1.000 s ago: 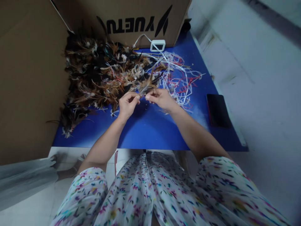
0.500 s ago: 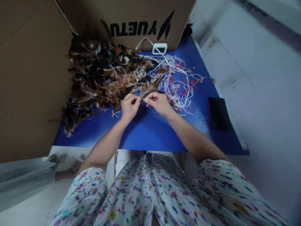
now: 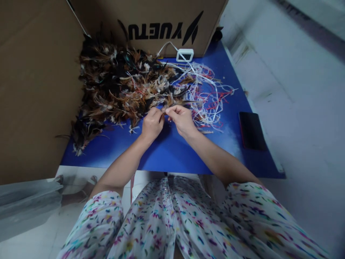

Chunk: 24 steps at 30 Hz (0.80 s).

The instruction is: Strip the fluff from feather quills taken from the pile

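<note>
My left hand (image 3: 152, 124) is closed, its thumb and fingertips pinching the base of some brown feathers (image 3: 180, 102). Close beside it, my right hand (image 3: 182, 120) pinches at the same spot, thumb against forefinger. The fingertips of both hands nearly meet, and they partly hide the feather ends. Just beyond and to the left lies a large heap of brown, black and whitish feathers (image 3: 107, 84). To the right of my right hand is a tangle of white and red strings (image 3: 206, 91).
The blue table (image 3: 175, 154) carries a black phone (image 3: 252, 130) at the right and a small white device (image 3: 184, 55) at the back. A cardboard box (image 3: 167, 14) stands behind, and a cardboard panel (image 3: 37, 90) rises at the left. A wall (image 3: 296, 90) borders the right side.
My left hand has turned, its knuckles now facing up more, and has shifted slightly right. The feathers between my hands lie lower and point more to the right.
</note>
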{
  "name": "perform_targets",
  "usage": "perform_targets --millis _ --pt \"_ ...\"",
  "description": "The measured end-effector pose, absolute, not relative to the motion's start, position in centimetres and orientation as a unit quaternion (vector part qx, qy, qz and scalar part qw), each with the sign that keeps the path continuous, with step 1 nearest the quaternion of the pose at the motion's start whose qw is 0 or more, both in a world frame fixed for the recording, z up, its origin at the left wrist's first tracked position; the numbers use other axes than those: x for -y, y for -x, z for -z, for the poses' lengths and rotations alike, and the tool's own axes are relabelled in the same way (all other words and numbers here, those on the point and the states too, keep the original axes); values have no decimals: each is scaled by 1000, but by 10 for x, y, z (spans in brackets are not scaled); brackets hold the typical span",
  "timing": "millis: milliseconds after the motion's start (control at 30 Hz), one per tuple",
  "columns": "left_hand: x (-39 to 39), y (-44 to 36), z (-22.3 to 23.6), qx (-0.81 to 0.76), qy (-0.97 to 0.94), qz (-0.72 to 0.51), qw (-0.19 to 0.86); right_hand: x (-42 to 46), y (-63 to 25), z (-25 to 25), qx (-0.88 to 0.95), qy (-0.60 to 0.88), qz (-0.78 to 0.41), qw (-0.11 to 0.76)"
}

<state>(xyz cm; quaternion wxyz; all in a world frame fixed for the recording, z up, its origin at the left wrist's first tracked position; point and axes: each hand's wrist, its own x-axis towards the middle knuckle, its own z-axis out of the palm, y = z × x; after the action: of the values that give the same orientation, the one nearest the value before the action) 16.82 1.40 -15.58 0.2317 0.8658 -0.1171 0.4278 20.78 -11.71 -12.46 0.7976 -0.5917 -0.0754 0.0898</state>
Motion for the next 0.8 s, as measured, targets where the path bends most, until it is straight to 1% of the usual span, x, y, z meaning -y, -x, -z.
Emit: perform_targets --millis 100,200,300,500,700,800 --pt "-12 -168 158 132 -866 -434 209 114 -208 127 53 595 -73 798" --pt "-11 -168 159 145 -863 -425 232 114 -211 130 44 601 -60 796" --pt "-13 -168 157 144 -854 -397 305 117 -214 133 51 591 -67 802" --pt "-16 -166 142 68 -831 -270 481 126 -219 134 71 569 -102 813" --pt "-11 -169 143 -27 -731 -179 658 130 -221 135 95 559 -127 814" --pt "-10 -170 145 -62 -677 -145 719 131 -222 137 97 547 -139 820"
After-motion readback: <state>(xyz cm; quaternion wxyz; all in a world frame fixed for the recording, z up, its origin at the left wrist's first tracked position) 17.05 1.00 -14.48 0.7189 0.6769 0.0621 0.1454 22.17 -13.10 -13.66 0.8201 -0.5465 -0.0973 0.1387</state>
